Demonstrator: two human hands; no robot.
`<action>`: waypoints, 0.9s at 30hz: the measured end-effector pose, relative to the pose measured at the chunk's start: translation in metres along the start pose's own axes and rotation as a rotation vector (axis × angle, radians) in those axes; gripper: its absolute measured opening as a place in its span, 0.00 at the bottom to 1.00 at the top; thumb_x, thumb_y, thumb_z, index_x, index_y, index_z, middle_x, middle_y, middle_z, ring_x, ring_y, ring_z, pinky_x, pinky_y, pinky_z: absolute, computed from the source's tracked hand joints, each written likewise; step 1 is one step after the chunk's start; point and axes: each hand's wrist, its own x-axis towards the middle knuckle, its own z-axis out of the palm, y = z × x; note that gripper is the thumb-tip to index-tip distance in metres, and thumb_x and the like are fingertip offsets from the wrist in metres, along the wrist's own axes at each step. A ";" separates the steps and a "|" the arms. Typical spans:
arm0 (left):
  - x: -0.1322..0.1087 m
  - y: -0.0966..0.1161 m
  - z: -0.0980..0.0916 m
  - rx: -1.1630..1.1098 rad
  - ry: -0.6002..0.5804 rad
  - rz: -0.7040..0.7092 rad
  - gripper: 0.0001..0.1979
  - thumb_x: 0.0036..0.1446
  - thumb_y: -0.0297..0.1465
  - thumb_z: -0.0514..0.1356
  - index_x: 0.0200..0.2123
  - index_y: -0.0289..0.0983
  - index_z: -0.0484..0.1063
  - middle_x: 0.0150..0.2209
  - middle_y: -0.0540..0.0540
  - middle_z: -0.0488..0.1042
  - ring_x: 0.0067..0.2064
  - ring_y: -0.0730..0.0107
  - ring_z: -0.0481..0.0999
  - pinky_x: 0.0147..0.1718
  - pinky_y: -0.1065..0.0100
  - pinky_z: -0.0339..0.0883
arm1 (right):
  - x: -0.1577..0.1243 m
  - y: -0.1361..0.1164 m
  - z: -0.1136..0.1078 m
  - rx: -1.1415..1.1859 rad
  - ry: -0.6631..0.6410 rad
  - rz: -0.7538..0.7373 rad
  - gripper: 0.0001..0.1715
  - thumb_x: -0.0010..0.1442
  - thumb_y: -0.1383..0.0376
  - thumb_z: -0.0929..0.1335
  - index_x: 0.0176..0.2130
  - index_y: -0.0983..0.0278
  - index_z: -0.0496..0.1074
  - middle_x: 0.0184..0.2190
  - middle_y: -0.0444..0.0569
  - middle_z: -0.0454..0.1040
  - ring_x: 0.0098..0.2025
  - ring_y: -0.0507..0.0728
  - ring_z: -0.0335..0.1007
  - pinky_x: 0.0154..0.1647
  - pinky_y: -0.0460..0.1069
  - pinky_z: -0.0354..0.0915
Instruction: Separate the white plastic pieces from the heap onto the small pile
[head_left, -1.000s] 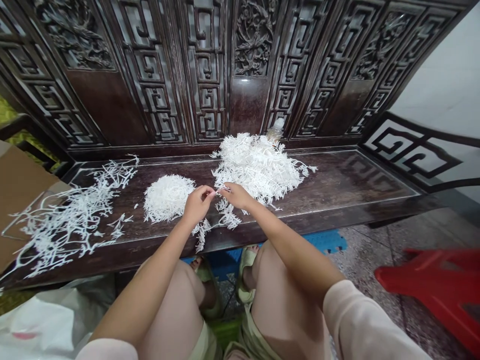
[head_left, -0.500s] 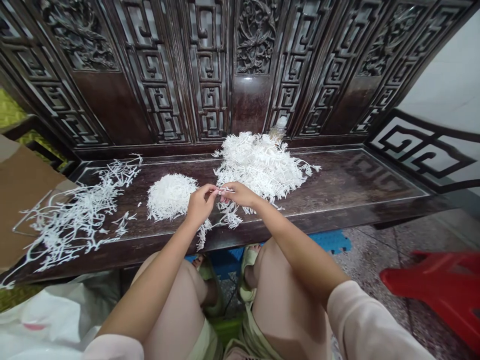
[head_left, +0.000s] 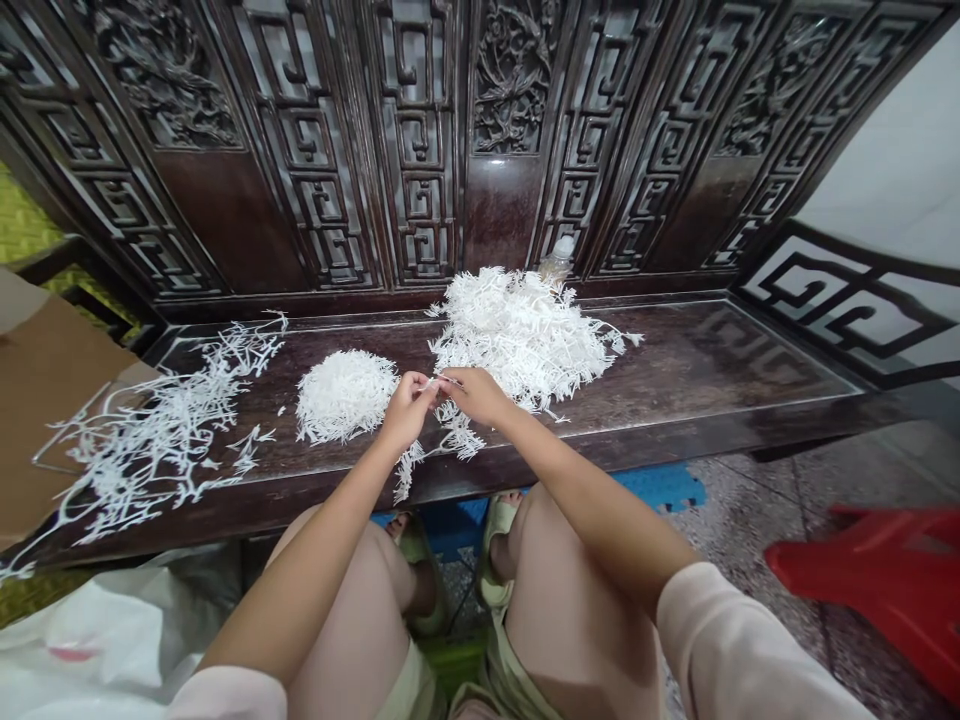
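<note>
My left hand (head_left: 407, 408) and my right hand (head_left: 475, 394) meet above the front of the bench seat, fingertips pinched together. Between them is a small white branched plastic piece (head_left: 430, 383), mostly covered by my fingers. Just left of my left hand lies a rounded heap of short white pieces (head_left: 346, 396). Behind my right hand rises a larger pile of white branched pieces (head_left: 525, 335). Beneath my hands, a few white sprigs (head_left: 459, 432) lie near the seat's front edge, one hanging over it.
Long bare white stems (head_left: 161, 430) lie tangled at the left beside a cardboard box (head_left: 52, 390). A capped clear bottle (head_left: 557, 262) stands behind the large pile. The dark wooden bench (head_left: 720, 350) has a carved back. A red plastic stool (head_left: 877, 580) is on the right.
Both hands stay in nearly the same place, with the fingers slightly shifted around the white piece. The view has moved very little, and the piles look the same.
</note>
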 end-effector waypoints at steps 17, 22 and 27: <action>0.006 -0.003 -0.012 0.308 -0.013 0.076 0.16 0.54 0.40 0.44 0.19 0.37 0.56 0.18 0.52 0.58 0.23 0.73 0.59 0.25 0.70 0.53 | 0.004 -0.002 0.004 0.161 -0.061 0.044 0.14 0.55 0.63 0.58 0.24 0.66 0.65 0.22 0.43 0.66 0.26 0.49 0.59 0.30 0.44 0.52; 0.010 0.002 -0.008 0.066 -0.042 0.015 0.16 0.52 0.38 0.48 0.17 0.37 0.56 0.17 0.52 0.56 0.21 0.76 0.57 0.24 0.71 0.53 | 0.008 -0.005 -0.001 0.398 -0.116 0.034 0.15 0.53 0.61 0.59 0.21 0.67 0.65 0.17 0.41 0.60 0.22 0.47 0.54 0.27 0.43 0.52; 0.021 -0.001 -0.039 0.064 0.274 -0.142 0.06 0.47 0.31 0.50 0.21 0.36 0.60 0.19 0.52 0.59 0.22 0.76 0.59 0.24 0.72 0.54 | -0.002 -0.010 -0.015 0.612 -0.168 0.029 0.16 0.52 0.57 0.62 0.22 0.67 0.65 0.16 0.40 0.57 0.19 0.46 0.49 0.23 0.43 0.50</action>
